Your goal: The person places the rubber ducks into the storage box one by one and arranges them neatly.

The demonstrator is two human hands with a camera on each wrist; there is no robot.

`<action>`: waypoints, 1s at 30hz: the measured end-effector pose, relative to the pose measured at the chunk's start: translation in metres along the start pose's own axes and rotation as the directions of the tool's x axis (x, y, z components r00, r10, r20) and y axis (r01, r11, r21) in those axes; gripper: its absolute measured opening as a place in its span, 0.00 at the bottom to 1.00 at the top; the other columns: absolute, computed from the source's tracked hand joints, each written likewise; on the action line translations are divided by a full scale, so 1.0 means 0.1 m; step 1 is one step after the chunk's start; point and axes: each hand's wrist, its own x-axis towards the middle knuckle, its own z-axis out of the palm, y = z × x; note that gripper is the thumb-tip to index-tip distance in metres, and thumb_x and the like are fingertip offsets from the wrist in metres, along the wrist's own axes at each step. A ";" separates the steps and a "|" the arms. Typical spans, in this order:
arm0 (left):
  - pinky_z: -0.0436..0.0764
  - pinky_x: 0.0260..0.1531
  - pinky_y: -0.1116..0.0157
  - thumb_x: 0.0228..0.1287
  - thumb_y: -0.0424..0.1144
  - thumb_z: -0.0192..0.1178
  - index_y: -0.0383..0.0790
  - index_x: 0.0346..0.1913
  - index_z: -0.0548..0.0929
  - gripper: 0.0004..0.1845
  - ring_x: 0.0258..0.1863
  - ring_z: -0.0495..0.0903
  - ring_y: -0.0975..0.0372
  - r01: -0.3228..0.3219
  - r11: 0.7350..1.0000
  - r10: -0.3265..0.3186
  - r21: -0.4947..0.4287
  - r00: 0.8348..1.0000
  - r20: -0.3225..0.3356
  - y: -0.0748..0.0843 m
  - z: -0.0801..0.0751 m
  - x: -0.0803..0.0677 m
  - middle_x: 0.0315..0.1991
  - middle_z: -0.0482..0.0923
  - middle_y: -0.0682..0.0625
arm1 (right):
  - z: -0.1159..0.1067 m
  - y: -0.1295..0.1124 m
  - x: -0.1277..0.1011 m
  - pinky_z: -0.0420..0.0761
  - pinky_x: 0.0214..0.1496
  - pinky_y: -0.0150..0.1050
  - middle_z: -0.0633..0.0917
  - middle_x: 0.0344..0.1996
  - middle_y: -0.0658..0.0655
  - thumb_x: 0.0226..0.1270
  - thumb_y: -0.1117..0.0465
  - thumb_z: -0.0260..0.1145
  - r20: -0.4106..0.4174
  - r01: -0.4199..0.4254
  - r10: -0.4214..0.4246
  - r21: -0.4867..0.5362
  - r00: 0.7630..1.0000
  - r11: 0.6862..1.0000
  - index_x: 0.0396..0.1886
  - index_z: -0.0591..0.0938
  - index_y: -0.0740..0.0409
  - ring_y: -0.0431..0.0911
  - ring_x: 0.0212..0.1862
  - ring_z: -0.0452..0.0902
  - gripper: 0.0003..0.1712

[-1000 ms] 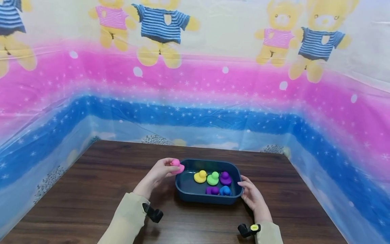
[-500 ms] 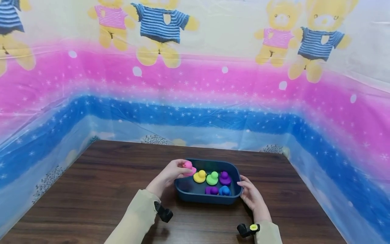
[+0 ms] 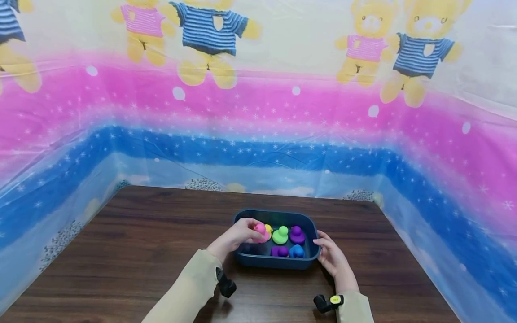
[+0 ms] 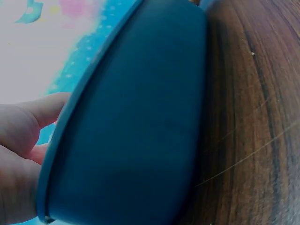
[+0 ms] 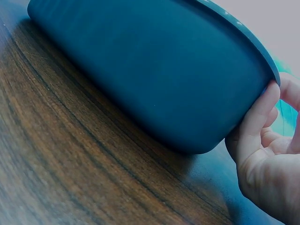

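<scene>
The backdrop (image 3: 258,112) is a big plastic sheet with teddy bears up top and pink and blue starry bands, wrapping round three sides. Below it there's a dark wood tabletop (image 3: 141,251). Sitting on that, near the front middle, is a dark blue tub (image 3: 246,259), and both wrist views are pretty much filled by its outer wall.

The left hand (image 3: 236,235) reaches over the tub's left rim with its fingers curled, pinching a pink duck (image 3: 260,231) just inside the tub, right up against the yellow duck (image 3: 269,229), which it mostly hides. The right hand (image 3: 329,255) is at the tub's right end, thumb pressed on the wall under the rim and fingers hooked up at the edge, so it's gripping the tub.

Inside the tub: a green duck (image 3: 280,235) and a purple duck (image 3: 297,234) in the back row, then a smaller purple one (image 3: 279,251) and a blue duck (image 3: 297,251) in front. Small black cameras are strapped at both wrists.
</scene>
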 end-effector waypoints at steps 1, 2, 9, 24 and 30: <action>0.84 0.49 0.58 0.58 0.27 0.67 0.27 0.56 0.75 0.23 0.45 0.80 0.54 -0.001 1.000 0.001 0.019 1.000 0.003 0.00 0.01 0.00 0.51 0.76 0.37 | 0.00 0.00 0.00 0.77 0.28 0.24 0.78 0.31 0.47 0.71 0.73 0.47 -0.007 -0.005 0.005 0.005 1.000 1.000 0.48 0.70 0.51 0.34 0.25 0.76 0.15; 0.84 0.48 0.58 0.57 0.26 0.68 0.27 0.56 0.75 0.23 0.44 0.79 0.54 -0.002 0.999 0.002 0.035 1.000 0.006 0.00 0.02 0.00 0.51 0.76 0.38 | 0.01 0.00 0.01 0.77 0.28 0.24 0.78 0.31 0.47 0.70 0.73 0.47 -0.016 -0.005 0.005 0.006 1.000 1.000 0.48 0.70 0.51 0.34 0.25 0.76 0.15; 0.84 0.47 0.57 0.57 0.25 0.67 0.27 0.55 0.75 0.22 0.42 0.78 0.55 0.006 0.992 -0.008 0.129 1.000 0.013 -0.02 0.09 0.01 0.49 0.76 0.39 | 0.02 0.00 0.01 0.77 0.28 0.24 0.78 0.31 0.47 0.70 0.73 0.47 -0.040 -0.014 0.015 0.012 0.999 1.000 0.49 0.69 0.52 0.35 0.25 0.76 0.15; 0.81 0.47 0.57 0.52 0.27 0.71 0.32 0.48 0.82 0.19 0.42 0.73 0.55 -0.032 0.950 0.025 0.311 0.999 0.028 -0.07 0.14 0.03 0.44 0.78 0.43 | 0.14 -0.11 -0.13 0.77 0.32 0.24 0.77 0.33 0.47 0.69 0.72 0.48 -0.025 -0.026 0.024 -0.061 0.999 0.998 0.49 0.68 0.51 0.34 0.28 0.75 0.15; 0.81 0.44 0.60 0.52 0.25 0.71 0.33 0.44 0.84 0.14 0.38 0.73 0.57 -0.034 0.913 0.026 0.406 0.999 0.026 -0.07 0.16 0.02 0.40 0.79 0.46 | 0.14 -0.11 -0.13 0.78 0.33 0.24 0.77 0.33 0.47 0.69 0.72 0.48 -0.026 -0.027 0.025 -0.065 0.999 0.998 0.50 0.68 0.51 0.34 0.28 0.75 0.16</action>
